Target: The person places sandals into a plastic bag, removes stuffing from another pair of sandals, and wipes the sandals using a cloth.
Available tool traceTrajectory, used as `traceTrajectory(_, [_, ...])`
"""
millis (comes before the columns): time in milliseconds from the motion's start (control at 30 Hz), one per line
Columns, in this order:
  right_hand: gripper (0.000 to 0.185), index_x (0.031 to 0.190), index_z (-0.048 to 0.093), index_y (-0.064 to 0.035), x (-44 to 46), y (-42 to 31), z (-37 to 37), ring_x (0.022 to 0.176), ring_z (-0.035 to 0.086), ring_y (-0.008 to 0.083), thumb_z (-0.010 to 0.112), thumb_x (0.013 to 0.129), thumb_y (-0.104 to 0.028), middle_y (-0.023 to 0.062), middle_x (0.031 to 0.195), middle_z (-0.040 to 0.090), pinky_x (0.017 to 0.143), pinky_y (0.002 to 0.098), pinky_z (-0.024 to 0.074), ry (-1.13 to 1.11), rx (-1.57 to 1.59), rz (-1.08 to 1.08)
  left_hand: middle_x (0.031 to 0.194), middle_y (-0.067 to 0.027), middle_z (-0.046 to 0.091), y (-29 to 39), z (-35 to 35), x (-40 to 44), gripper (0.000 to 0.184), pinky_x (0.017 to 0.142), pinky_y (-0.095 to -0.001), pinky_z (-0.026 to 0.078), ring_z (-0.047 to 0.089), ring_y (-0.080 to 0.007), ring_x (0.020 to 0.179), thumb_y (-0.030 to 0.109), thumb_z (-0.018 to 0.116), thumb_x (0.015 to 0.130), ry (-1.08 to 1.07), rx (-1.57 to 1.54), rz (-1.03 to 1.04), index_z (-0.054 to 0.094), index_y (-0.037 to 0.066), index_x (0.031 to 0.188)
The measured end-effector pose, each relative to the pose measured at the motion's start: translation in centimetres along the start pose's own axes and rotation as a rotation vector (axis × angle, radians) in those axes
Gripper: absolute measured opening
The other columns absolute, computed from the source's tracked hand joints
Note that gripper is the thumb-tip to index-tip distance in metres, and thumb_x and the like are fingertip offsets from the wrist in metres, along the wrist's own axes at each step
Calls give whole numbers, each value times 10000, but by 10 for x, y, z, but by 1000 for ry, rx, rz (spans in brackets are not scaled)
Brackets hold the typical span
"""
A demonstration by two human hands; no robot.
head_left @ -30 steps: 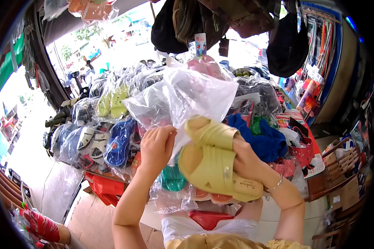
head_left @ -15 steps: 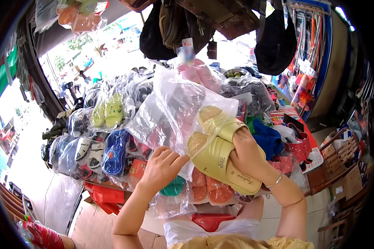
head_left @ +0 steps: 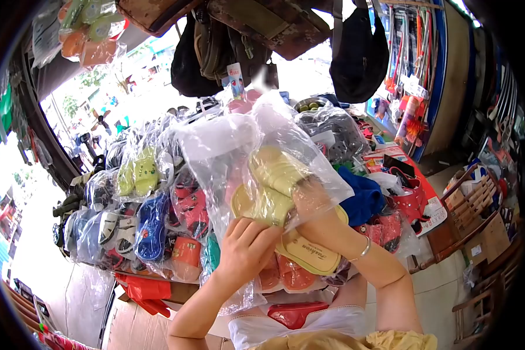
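A pair of yellow-green slippers (head_left: 312, 255) is in my right hand (head_left: 317, 216), whose fingers are tucked under the straps. Their toe ends and straps sit inside a clear plastic bag (head_left: 219, 140), while the heel of one slipper, printed "Fashion", sticks out of the bag's mouth. The film also covers part of my right hand. My left hand (head_left: 248, 248) is closed at the bag's lower edge, right beside the slippers, with its fingertips partly hidden. Orange slippers (head_left: 297, 271) lie on the stall below.
Bagged footwear covers the stall table, including blue slippers (head_left: 152, 227) and green slippers (head_left: 138, 173). Black bags (head_left: 360, 58) hang overhead. A blue cloth-like item (head_left: 359, 195) lies to the right, near a wooden chair (head_left: 469, 201). A red bag (head_left: 144, 291) hangs at the table's front.
The bag has come down over the slippers and part of my right hand. My left hand has moved right, closer to the slippers. The view has shifted slightly.
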State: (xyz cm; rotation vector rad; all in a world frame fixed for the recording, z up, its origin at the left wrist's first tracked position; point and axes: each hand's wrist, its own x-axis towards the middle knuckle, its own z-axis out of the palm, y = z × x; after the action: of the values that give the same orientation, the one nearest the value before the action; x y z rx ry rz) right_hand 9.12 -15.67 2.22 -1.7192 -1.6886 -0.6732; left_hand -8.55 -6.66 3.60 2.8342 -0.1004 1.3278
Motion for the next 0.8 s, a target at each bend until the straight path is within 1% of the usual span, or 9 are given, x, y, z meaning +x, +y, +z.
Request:
traceTrajectory(67, [377,1010,547,25,1,-4,5,951,557,370,650,716,-188,187,889,603,871,453,439,-41,-5,105,823,-3,578,13,6,4,257,738,-351,464,563,-188,732,129,669,676,-1,-40,78,645,117,932])
traceTrajectory(133, [290,967,533,4,-2,-5,16,965,563,358,625,743,-157,198,876,610,871,440,441,254,-220,-124,812,11,585,35,9,11,315,754,-351,473,565,-171,731,98,666,638,-35,-86,238,669,129,951])
traceTrajectory(300, [282,983,537,10,15,0,21,964,563,379,608,758,-144,219,914,608,858,458,443,73,-85,53,798,-1,523,31,15,3,318,863,-357,443,556,-180,788,190,646,678,-36,21,154,634,126,990])
traceTrajectory(367, [279,989,538,13,25,-1,20,964,563,388,601,764,-138,227,929,608,852,465,444,15,-55,125,788,-9,507,36,21,-2,289,852,-370,445,543,-185,764,173,644,688,-161,-174,7,632,116,971])
traceTrajectory(433, [276,996,539,15,35,-1,27,963,563,396,594,770,-133,235,945,607,847,472,445,-15,-45,164,818,-36,518,56,26,-8,338,832,-366,447,551,-219,765,158,645,681,-92,-102,246,618,92,1012])
traceTrajectory(533, [272,1005,541,19,46,2,34,962,564,409,584,779,-125,247,968,606,838,483,446,-55,-42,218,847,-41,528,56,20,-10,367,842,-377,439,560,-222,800,172,640,696,-30,-118,263,602,91,1052])
traceTrajectory(600, [270,1012,542,22,50,1,35,962,564,418,577,785,-120,255,983,606,833,490,447,-90,-39,260,877,-11,560,36,12,-12,368,880,-351,435,566,-178,834,164,636,715,-111,-97,17,641,133,1082])
traceTrajectory(767, [265,1028,546,28,67,6,40,960,564,439,561,800,-106,276,1021,604,819,508,449,-178,-39,337,875,-14,563,28,20,-31,406,863,-355,430,566,-191,837,121,623,695,-193,-76,-30,631,123,1101])
traceTrajectory(800, [254,1021,543,29,67,11,45,943,570,439,556,809,-112,276,1000,609,806,510,451,-139,-21,328,893,-16,564,31,9,-27,441,853,-359,429,563,-199,840,125,644,681,-92,-96,20,618,120,1122])
